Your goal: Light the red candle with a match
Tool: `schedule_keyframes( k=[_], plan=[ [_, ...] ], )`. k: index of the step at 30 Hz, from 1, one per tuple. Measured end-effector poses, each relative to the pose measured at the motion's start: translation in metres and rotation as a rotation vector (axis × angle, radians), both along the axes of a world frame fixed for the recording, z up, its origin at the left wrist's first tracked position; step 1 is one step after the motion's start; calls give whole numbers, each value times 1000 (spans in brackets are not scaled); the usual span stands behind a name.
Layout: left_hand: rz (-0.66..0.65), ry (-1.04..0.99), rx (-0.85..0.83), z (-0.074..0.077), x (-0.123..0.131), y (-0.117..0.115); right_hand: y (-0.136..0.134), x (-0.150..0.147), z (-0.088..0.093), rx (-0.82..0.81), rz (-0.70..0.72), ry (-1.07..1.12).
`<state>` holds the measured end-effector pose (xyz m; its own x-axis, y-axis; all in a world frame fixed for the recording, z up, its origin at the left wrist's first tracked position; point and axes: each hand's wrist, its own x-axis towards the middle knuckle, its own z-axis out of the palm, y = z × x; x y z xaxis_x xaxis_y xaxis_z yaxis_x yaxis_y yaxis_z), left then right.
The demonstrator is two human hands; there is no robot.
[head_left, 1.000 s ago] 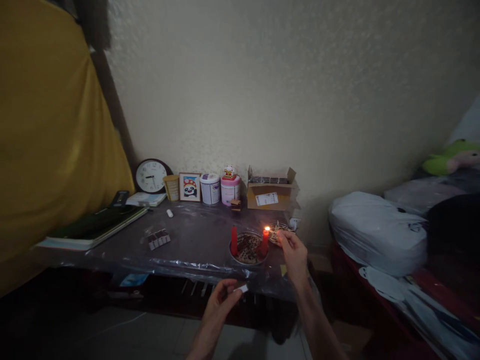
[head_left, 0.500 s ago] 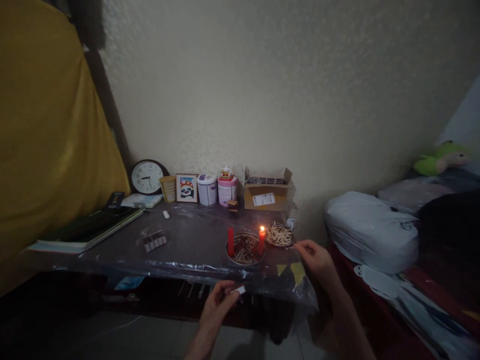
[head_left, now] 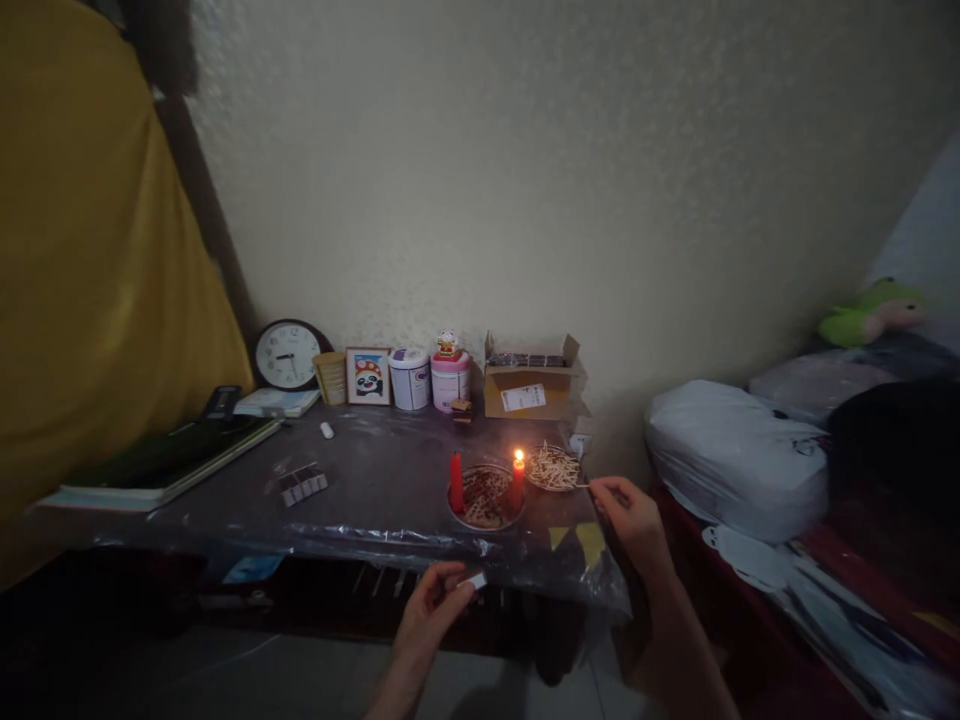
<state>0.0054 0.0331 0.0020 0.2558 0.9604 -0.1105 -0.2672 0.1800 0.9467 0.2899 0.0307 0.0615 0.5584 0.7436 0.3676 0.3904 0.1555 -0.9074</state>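
My left hand (head_left: 431, 605) pinches a small white matchbox (head_left: 475, 582) in front of the table's near edge. Out to the right, my right hand (head_left: 628, 515) is closed on a thin matchstick (head_left: 583, 486), whose far end points at a dish of matchsticks (head_left: 553, 467). Left of that dish stands a round metal tray (head_left: 484, 522) with a dark, speckled bottom. Two red candles rise from it: an unlit candle (head_left: 456, 484) on the left and a burning candle (head_left: 518, 482) on the right.
A plastic-covered table (head_left: 375, 470) carries a pack of small boxes (head_left: 304, 484) at left. Along the wall are a clock (head_left: 287, 355), a framed panda picture (head_left: 368, 377), two canisters and an open cardboard box (head_left: 527, 388). Bagged bundles (head_left: 739, 460) lie at right.
The whole view has shifted slightly, so things sit a little further left. Both hands keep nearly the same pose, and the matchstick at my right fingertips shows more clearly.
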Motion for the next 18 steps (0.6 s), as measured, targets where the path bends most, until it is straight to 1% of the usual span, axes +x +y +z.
schedule_keyframes(
  k=[2,6,10,14,18],
  plan=[
    [-10,-23,-5,-1,0,1,7,0,-7,9,-4,61],
    [-15,-52,-18,-4,2,1,21,0,-23,7,-20,107],
    [-8,-35,-10,-1,3,-1,37,2,-35,-9,-20,126],
    [-19,-32,-16,-2,5,-1,56,3,-36,-28,-29,85],
    [-35,-52,32,-15,9,3,78,-1,-29,-27,-59,0]
  ],
)
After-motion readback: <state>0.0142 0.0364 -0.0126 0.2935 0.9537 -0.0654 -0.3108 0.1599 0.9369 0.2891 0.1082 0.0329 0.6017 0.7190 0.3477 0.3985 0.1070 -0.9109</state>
